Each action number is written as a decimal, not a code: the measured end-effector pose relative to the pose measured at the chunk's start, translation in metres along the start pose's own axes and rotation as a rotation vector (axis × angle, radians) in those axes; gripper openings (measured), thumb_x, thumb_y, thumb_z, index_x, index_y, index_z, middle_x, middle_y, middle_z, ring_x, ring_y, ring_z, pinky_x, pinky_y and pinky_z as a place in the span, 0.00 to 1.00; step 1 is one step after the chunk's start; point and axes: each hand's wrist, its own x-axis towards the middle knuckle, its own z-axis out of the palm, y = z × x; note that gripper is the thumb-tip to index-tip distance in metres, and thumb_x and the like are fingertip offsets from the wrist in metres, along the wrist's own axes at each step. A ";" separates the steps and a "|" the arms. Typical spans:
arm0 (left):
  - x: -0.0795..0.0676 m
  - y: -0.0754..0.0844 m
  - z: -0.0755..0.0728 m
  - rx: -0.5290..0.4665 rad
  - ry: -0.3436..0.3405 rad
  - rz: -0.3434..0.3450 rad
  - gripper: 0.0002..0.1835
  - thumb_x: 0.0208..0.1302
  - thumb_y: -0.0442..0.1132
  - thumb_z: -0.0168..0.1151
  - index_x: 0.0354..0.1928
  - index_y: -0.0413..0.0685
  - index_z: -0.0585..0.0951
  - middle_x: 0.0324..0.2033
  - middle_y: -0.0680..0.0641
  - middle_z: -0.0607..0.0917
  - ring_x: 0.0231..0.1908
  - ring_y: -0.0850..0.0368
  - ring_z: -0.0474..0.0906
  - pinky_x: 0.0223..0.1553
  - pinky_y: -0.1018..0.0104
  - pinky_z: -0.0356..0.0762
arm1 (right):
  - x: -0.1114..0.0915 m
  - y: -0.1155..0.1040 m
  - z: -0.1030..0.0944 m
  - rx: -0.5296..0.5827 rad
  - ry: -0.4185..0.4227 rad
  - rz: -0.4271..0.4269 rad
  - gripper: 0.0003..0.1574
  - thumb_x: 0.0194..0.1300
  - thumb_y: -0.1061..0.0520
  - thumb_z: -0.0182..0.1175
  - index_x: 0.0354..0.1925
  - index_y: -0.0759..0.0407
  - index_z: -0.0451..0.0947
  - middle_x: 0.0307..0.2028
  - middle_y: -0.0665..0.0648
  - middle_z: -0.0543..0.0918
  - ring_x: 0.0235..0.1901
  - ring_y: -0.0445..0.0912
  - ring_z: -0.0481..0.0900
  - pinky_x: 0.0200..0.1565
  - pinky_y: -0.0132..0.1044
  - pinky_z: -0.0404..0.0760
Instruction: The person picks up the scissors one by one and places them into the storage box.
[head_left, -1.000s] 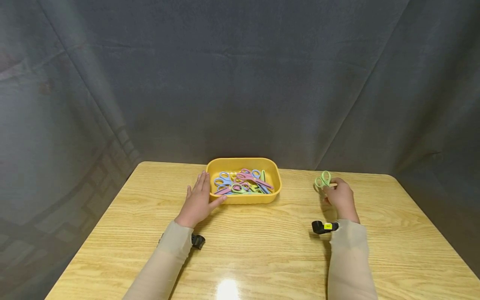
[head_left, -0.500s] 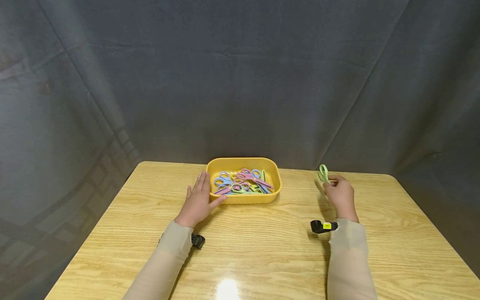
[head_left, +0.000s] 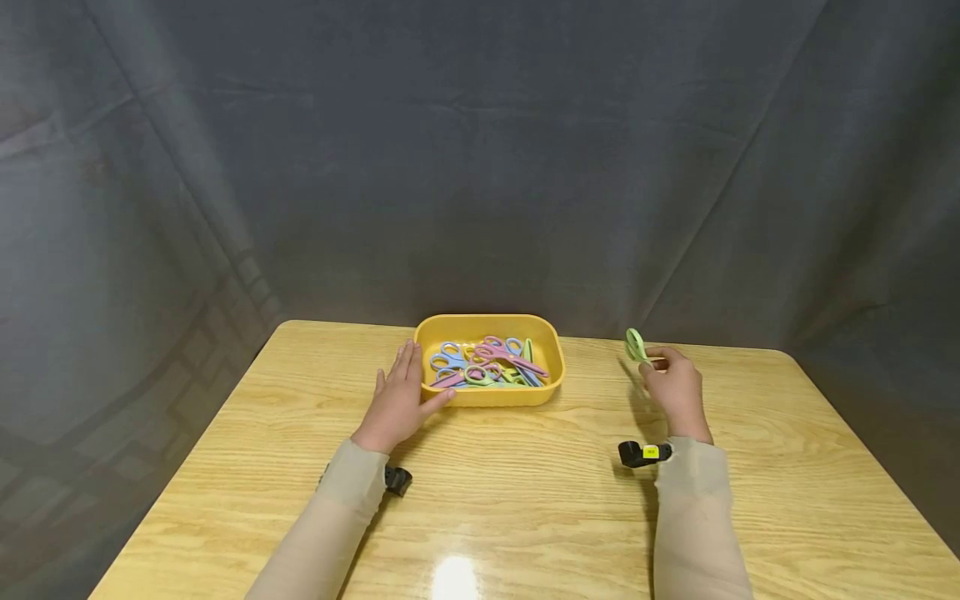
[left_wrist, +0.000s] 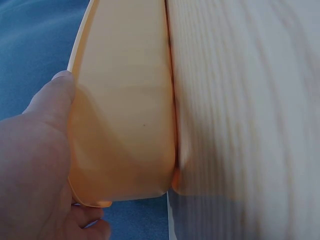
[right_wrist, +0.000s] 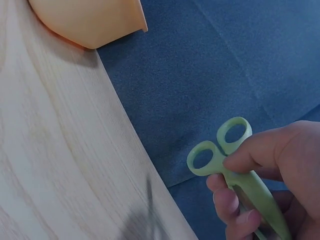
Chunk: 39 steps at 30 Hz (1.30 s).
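Green-handled scissors [right_wrist: 217, 164] are held in my right hand [head_left: 677, 387], above the right part of the table. Thumb and fingers pinch them just below the finger loops, and the blade end lies along the palm, partly hidden. My left hand [head_left: 393, 407] lies against the left front corner of a yellow plastic bin [head_left: 495, 399]. Its fingers stretch along the left side, while the thumb [left_wrist: 55, 92] touches the front rim. Inside the bin is a jumble of several scissors, among them pink scissors [head_left: 513, 360] and blue scissors [head_left: 448, 358].
The bin stands at the back edge of a light wood table [head_left: 540, 500]. Behind the table hangs a dark grey cloth [head_left: 480, 167]. A small black camera [head_left: 633, 454] sits at the right wrist, and another camera [head_left: 397, 480] at the left.
My right hand has lifted the green scissors slightly and shifted a little left, turning their loops edge-on in the head view. The left hand and the bin stay in place.
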 end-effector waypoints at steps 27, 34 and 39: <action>-0.002 0.001 -0.001 0.088 0.040 0.011 0.56 0.69 0.66 0.58 0.78 0.30 0.47 0.78 0.32 0.48 0.78 0.37 0.43 0.71 0.30 0.41 | -0.003 -0.013 -0.002 -0.001 0.024 -0.129 0.18 0.70 0.63 0.60 0.55 0.71 0.80 0.48 0.73 0.83 0.42 0.63 0.81 0.34 0.39 0.76; -0.002 0.003 -0.002 0.101 0.040 0.012 0.56 0.69 0.66 0.58 0.78 0.29 0.48 0.78 0.32 0.49 0.78 0.37 0.43 0.72 0.30 0.40 | -0.005 -0.024 0.004 0.032 0.029 -0.217 0.16 0.68 0.66 0.63 0.53 0.71 0.81 0.50 0.74 0.83 0.47 0.65 0.80 0.49 0.54 0.77; -0.002 0.005 -0.003 0.104 0.021 0.005 0.56 0.69 0.67 0.57 0.78 0.29 0.47 0.78 0.33 0.47 0.78 0.38 0.42 0.72 0.30 0.39 | -0.005 -0.031 0.012 0.015 0.003 -0.263 0.16 0.68 0.65 0.64 0.53 0.69 0.81 0.49 0.72 0.85 0.42 0.61 0.81 0.43 0.49 0.77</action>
